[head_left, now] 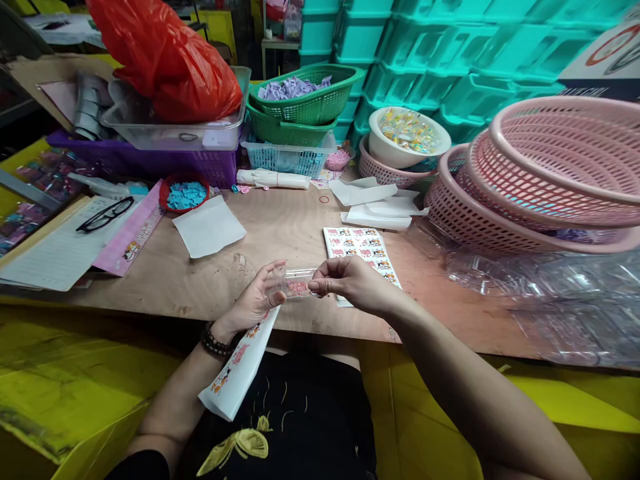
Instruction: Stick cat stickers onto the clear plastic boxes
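Note:
A small clear plastic container [299, 275] is held just above the table's front edge. My left hand [263, 290] wraps round its left end, fingers closed. A strip of stickers [245, 360] with cartoon animals hangs from under that hand over my lap. At the container's right end, my right hand [345, 280] is closed, thumb and fingers pinched against a pink-lettered sticker [299, 287] on the clear wall. Part of that sticker is hidden by the fingertips. Behind my right hand a sticker sheet [357, 241] lies on the table.
Blank paper pieces [210, 227] and paper strips [377, 203] lie on the wooden table [280, 227]. A red basket [184, 193] of blue pieces stands left, near glasses [105, 215]. Pink baskets [525, 193] and clear plastic packaging [560, 293] fill the right side. Green baskets [300, 110] stand behind.

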Action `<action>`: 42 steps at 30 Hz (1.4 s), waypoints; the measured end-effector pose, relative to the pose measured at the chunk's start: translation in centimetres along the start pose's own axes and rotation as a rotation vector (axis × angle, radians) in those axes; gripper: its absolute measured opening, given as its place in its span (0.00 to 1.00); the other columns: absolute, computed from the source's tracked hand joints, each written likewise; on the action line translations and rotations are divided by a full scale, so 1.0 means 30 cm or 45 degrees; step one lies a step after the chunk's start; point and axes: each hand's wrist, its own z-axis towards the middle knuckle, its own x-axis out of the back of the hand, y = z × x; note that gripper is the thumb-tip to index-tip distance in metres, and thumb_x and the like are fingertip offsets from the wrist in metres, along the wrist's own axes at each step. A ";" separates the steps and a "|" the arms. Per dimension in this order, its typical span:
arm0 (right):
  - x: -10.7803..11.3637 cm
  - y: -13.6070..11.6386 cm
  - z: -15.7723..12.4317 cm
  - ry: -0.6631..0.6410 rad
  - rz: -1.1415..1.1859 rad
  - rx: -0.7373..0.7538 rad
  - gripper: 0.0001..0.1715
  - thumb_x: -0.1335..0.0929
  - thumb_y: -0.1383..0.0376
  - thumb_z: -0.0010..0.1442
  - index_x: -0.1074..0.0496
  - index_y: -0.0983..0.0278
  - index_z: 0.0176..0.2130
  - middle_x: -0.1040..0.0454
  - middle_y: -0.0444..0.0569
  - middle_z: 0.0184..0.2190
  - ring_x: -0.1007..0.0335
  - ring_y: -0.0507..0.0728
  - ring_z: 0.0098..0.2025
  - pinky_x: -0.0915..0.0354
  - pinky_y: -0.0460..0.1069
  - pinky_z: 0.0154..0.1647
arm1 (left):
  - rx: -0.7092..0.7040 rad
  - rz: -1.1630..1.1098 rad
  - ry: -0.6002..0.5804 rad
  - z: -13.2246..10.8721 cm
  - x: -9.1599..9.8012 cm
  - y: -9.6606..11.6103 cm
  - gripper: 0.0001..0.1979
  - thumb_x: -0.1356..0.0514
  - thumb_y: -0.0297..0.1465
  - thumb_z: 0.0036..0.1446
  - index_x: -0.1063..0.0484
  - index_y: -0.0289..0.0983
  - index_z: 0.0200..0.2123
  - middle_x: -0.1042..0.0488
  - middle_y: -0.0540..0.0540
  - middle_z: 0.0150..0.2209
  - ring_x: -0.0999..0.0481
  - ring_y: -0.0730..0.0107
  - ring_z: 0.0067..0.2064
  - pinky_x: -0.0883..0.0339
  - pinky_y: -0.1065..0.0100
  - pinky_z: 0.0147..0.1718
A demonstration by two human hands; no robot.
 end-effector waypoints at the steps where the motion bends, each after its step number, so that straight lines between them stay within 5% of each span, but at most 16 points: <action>1: -0.001 -0.002 0.001 0.002 -0.003 -0.005 0.26 0.22 0.47 0.43 0.27 0.66 0.26 0.29 0.42 0.21 0.41 0.48 0.23 0.47 0.47 0.25 | 0.007 -0.011 0.001 -0.001 -0.002 0.002 0.47 0.29 0.48 0.46 0.44 0.40 0.64 0.25 0.36 0.55 0.24 0.53 0.55 0.38 0.59 0.57; 20: -0.022 -0.003 0.010 0.047 -0.172 0.009 0.22 0.25 0.48 0.47 0.28 0.64 0.25 0.28 0.44 0.21 0.38 0.50 0.23 0.45 0.47 0.24 | -0.010 0.038 0.086 0.000 -0.010 -0.006 0.38 0.28 0.38 0.48 0.39 0.37 0.59 0.22 0.39 0.47 0.21 0.60 0.48 0.31 0.60 0.50; 27: -0.037 -0.010 -0.012 0.455 -0.801 -0.038 0.24 0.26 0.46 0.50 0.30 0.62 0.26 0.29 0.45 0.21 0.37 0.54 0.25 0.46 0.49 0.26 | -0.107 0.133 0.267 -0.008 -0.013 -0.014 0.33 0.31 0.34 0.47 0.36 0.36 0.56 0.21 0.41 0.43 0.22 0.63 0.47 0.29 0.69 0.42; 30: 0.004 -0.004 -0.026 0.622 -0.863 -0.123 0.29 0.25 0.43 0.47 0.30 0.62 0.34 0.28 0.47 0.25 0.34 0.57 0.28 0.43 0.50 0.27 | -0.088 0.073 0.275 -0.016 -0.011 0.002 0.31 0.32 0.35 0.48 0.34 0.37 0.55 0.20 0.44 0.39 0.20 0.68 0.37 0.30 0.72 0.35; 32: 0.019 0.001 -0.031 0.564 -0.680 -0.074 0.34 0.25 0.43 0.47 0.30 0.64 0.43 0.25 0.50 0.33 0.32 0.56 0.30 0.39 0.50 0.29 | -0.066 0.026 0.254 -0.021 -0.012 0.012 0.30 0.32 0.36 0.49 0.34 0.37 0.55 0.21 0.46 0.34 0.22 0.71 0.30 0.31 0.72 0.30; 35: 0.004 0.006 -0.003 0.184 -0.360 0.001 0.42 0.24 0.45 0.47 0.33 0.64 0.54 0.25 0.52 0.44 0.31 0.53 0.31 0.36 0.48 0.28 | -0.073 -0.006 0.228 -0.034 -0.014 0.024 0.33 0.31 0.39 0.48 0.35 0.38 0.56 0.22 0.48 0.30 0.24 0.72 0.27 0.33 0.72 0.28; 37: -0.020 0.012 0.057 -0.005 -0.210 0.012 0.45 0.24 0.47 0.47 0.35 0.63 0.58 0.25 0.53 0.44 0.31 0.53 0.30 0.36 0.48 0.25 | -0.120 0.041 0.321 -0.048 -0.003 0.032 0.39 0.31 0.42 0.49 0.40 0.39 0.61 0.22 0.48 0.31 0.25 0.73 0.26 0.34 0.73 0.26; 38: -0.033 0.018 0.101 0.030 -0.172 0.049 0.45 0.24 0.49 0.48 0.36 0.64 0.59 0.26 0.53 0.45 0.30 0.53 0.30 0.35 0.48 0.25 | -0.158 0.083 0.416 -0.056 0.007 0.037 0.42 0.32 0.44 0.50 0.44 0.40 0.64 0.21 0.48 0.33 0.26 0.75 0.25 0.35 0.73 0.26; 42: -0.094 0.041 0.319 0.549 -0.415 0.336 0.44 0.24 0.55 0.51 0.40 0.64 0.61 0.30 0.59 0.55 0.28 0.64 0.48 0.30 0.58 0.46 | -0.405 0.287 0.897 -0.083 0.059 0.064 0.37 0.36 0.50 0.54 0.41 0.38 0.61 0.20 0.45 0.37 0.28 0.75 0.25 0.36 0.72 0.27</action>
